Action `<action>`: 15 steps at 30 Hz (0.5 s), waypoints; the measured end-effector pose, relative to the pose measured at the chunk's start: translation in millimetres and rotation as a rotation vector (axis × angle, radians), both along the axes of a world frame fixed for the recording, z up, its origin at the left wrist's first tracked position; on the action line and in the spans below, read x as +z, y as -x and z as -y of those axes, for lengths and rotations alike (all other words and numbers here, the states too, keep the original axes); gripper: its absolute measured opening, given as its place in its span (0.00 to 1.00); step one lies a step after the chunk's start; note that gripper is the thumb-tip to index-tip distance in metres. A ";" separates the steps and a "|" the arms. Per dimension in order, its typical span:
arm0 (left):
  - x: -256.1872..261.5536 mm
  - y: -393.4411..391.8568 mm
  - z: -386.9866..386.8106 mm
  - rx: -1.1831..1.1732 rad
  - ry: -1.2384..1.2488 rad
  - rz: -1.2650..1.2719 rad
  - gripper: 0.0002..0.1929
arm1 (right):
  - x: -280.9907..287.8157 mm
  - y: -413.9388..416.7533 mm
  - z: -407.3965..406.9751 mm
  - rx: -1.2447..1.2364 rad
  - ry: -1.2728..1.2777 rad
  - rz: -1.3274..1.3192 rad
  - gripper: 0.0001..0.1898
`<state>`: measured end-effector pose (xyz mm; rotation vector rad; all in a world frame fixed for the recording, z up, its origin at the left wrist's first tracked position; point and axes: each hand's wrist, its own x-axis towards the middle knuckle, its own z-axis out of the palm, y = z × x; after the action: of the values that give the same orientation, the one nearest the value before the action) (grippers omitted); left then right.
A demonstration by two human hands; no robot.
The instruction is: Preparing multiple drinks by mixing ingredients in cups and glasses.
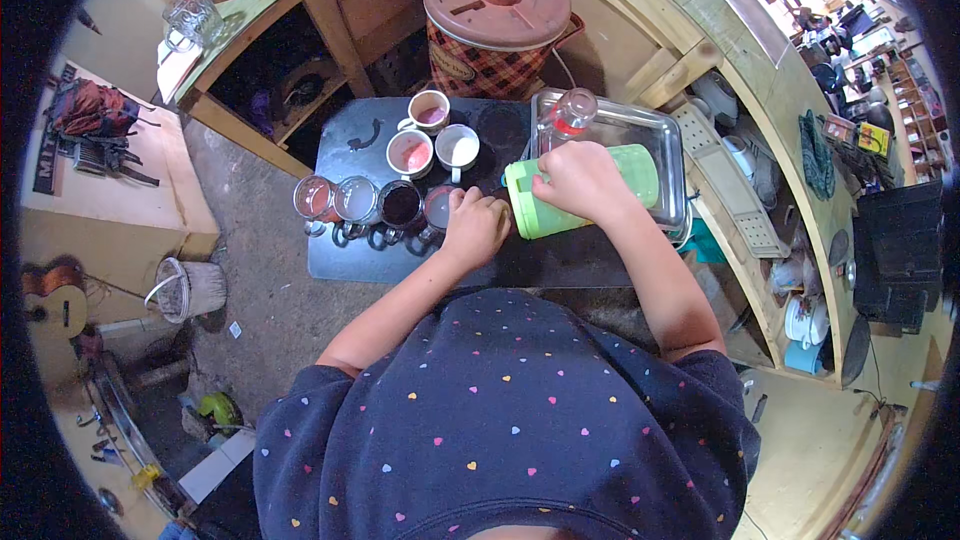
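My right hand (pixel 577 178) is closed on the handle side of a green plastic pitcher (pixel 551 211), which lies tilted over the right of the dark table (pixel 352 255). My left hand (pixel 477 225) is beside the rightmost glass mug (pixel 438 206), its fingers curled near the rim; whether it grips the mug is hard to tell. To its left stand a mug of dark content (pixel 401 204), a mug of cloudy liquid (pixel 357 199) and one of reddish content (pixel 315 198). Behind are white cups (pixel 457 148) (pixel 409 154) (pixel 429 112) with powder or residue inside.
A metal tray (pixel 667 135) with a clear glass (pixel 576 112) lies at the table's right. Behind stands a plaid drum with a reddish lid (pixel 499 0). Wooden shelving (pixel 757 300) curves along the right; a bucket (pixel 196 289) is on the floor at left.
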<state>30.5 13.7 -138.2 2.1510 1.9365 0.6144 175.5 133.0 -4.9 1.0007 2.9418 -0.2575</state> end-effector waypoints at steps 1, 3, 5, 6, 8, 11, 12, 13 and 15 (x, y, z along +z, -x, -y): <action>-0.3 -0.2 0.1 0.001 0.000 0.000 0.08 | -0.4 1.4 1.4 0.001 -0.004 -0.010 0.13; -2.1 -0.3 -0.8 0.052 -0.142 -0.031 0.08 | -1.3 4.6 3.6 0.005 -0.013 -0.007 0.13; -6.9 -0.5 0.0 0.041 -0.095 -0.066 0.08 | -1.0 7.3 5.4 0.009 -0.023 -0.004 0.13; -7.3 -0.8 0.2 0.029 -0.047 -0.100 0.08 | -1.1 8.1 5.9 0.012 -0.025 -0.006 0.12; -8.0 -1.0 0.9 0.016 -0.049 -0.064 0.08 | 0.4 8.7 5.7 0.015 -0.029 -0.007 0.12; -5.6 -2.2 0.9 0.040 -0.084 -0.053 0.08 | 8.1 8.5 2.8 -0.010 -0.030 -0.028 0.13; -4.8 -2.6 0.4 0.079 -0.120 -0.078 0.08 | 10.4 7.0 0.3 -0.029 -0.048 -0.058 0.13; -6.3 -2.5 0.7 0.080 -0.121 -0.077 0.08 | 12.6 5.4 -2.1 -0.048 -0.065 -0.087 0.13; -8.7 -2.6 1.1 0.061 -0.083 -0.125 0.08 | 16.5 2.7 -6.8 -0.063 -0.097 -0.103 0.13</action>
<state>33.1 12.5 -146.9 2.2365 2.0828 0.5942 172.8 139.8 11.6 1.1275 3.0453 -0.1742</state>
